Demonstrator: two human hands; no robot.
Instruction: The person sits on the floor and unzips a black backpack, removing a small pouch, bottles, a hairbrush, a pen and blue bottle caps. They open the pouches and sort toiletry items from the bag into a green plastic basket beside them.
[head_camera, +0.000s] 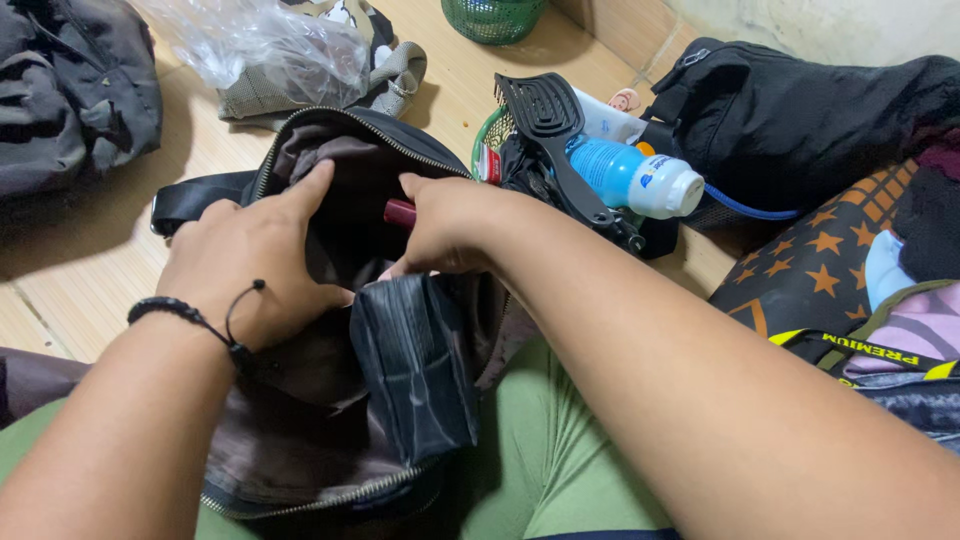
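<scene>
- The right hand (445, 225) reaches into the mouth of the black bag (340, 330), its grip pinched on a small dark-red cylinder (399, 213), which sits just inside the bag's opening, at the fingertips.
- The left hand (250, 265) lies spread flat on the bag's near-left lip, its grip pressing the brown lining (300, 420) outward and holding nothing; a black cord bracelet (190, 318) circles the wrist.
- The step in hand, as I judge it, is moving the red cylinder through the bag's mouth; whether in or out cannot be told. The next move calls for the left hand to keep the mouth wide while the right steers clear of the zip teeth.
- Inside the bag: the brown lining, a dark folded inner pocket (415, 365) at the near side, and the cylinder. What lies deeper is hidden in shadow.
- Right of the bag, a green basket (487, 135) holds a black slotted brush (555, 125), a blue bottle with a white cap (635, 178) and other bits too crowded to tell.
- Beyond the bag lies a clear plastic bag (270, 45) on folded cloth; another green basket (493, 18) stands further back on the wooden floor (90, 270).
</scene>
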